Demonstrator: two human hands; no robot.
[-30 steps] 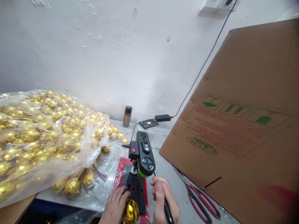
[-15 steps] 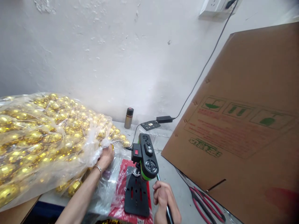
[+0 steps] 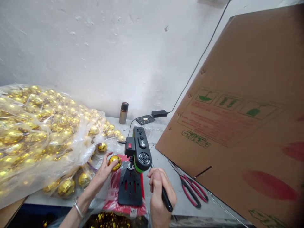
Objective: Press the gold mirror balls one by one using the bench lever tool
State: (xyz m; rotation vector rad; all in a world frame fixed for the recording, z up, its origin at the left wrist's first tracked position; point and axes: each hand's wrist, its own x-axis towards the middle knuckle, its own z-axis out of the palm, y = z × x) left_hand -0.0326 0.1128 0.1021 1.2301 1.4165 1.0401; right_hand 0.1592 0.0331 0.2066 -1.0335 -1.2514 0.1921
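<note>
A shiny gold faceted ball is pinched between the thumb and fingers of my left hand, just left of the small black-and-green machine. That machine has round vents, a red switch and a slotted black base plate on red plastic. My right hand is wrapped round the black handle of a slim tool. A thin shaft runs from the hand towards the machine's underside; its far end is hidden. More gold balls fill the large clear plastic bag beyond my left hand.
Loose gold balls lie near the bag. Red-and-black scissors rest before a big cardboard box on the right. A dark-capped bottle and a power adapter stand near the wall. Gold pieces show at the front edge.
My left hand has come away from the bag towards the machine, with a gold ball in it. My right hand still grips the black handle. The view has shifted slightly.
</note>
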